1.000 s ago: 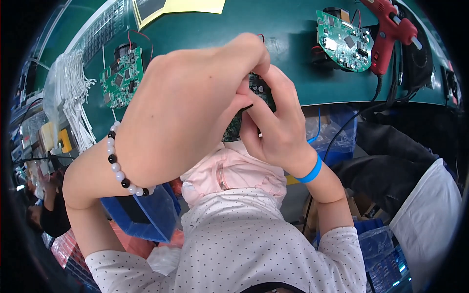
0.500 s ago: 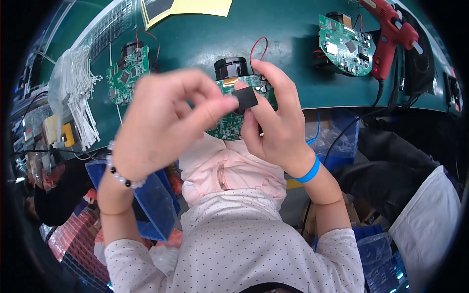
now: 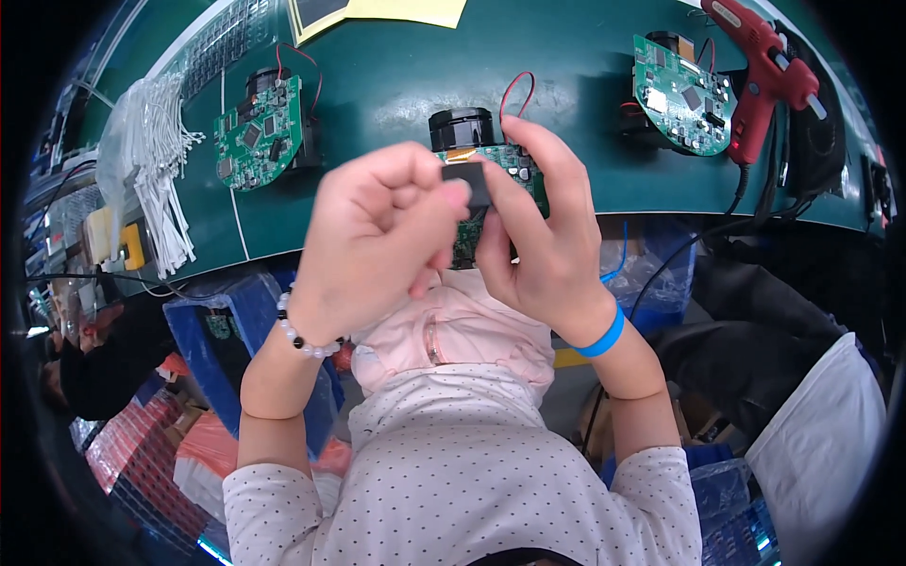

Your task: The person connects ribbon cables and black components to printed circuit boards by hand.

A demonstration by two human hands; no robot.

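A small black square pad is between my hands, over a green circuit board. My left hand, with a beaded bracelet, is closed with its thumb at the pad's left edge. My right hand, with a blue wristband, grips the pad's right side. Its longest-reaching finger extends up beside the red wire loop. Behind the pad, a black round cylinder-like part stands at the board's far edge. My hands and the pad hide much of this board.
Other circuit boards stand at left and right. A red hot glue gun lies at far right with its cable. Bundled white cables lie at left. A yellow sheet is at the back; blue bins are below the table.
My left hand has moved right and slowed, its fingers curling closer to the pad. The pad has shifted slightly within my grip. The whole view has moved a little.
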